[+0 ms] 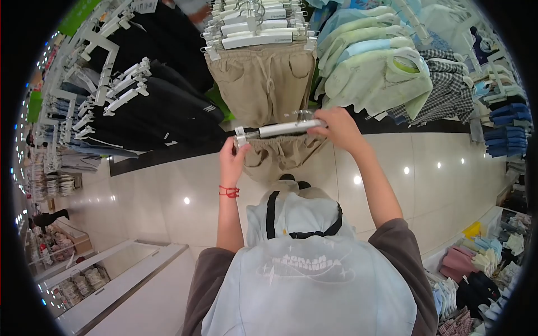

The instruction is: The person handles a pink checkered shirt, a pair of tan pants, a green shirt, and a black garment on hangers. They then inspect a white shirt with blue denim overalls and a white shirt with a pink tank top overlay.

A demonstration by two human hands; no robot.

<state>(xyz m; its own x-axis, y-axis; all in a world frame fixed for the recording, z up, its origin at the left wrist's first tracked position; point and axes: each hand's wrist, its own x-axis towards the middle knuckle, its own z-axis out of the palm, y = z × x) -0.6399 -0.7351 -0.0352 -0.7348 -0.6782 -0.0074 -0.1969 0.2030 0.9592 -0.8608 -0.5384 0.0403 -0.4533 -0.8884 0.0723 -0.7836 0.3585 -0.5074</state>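
The left hand (231, 159) closes its fingers around the left end of a white clip hanger (278, 129), near the small clip there. The right hand (338, 127) grips the right end of the same hanger, with the fingers curled over the bar. From the hanger hang beige shorts (280, 157), and the person holds them in the air, in front of the body and above the shiny tile floor (437, 173).

Just behind the held shorts, a row of the same beige shorts on rack (263, 78) hangs on white hangers, and the lower edge of this row comes very close to the held hanger. To the left of the row hang black trousers (162, 106), and to the right hang pale green shirts (375, 73), then checked shirts (448, 89).

Between the racks and the person the floor is open, so there is free room under the hands. At the right edge of the floor, a low display with folded clothes (476, 269) stands well apart from the hands.
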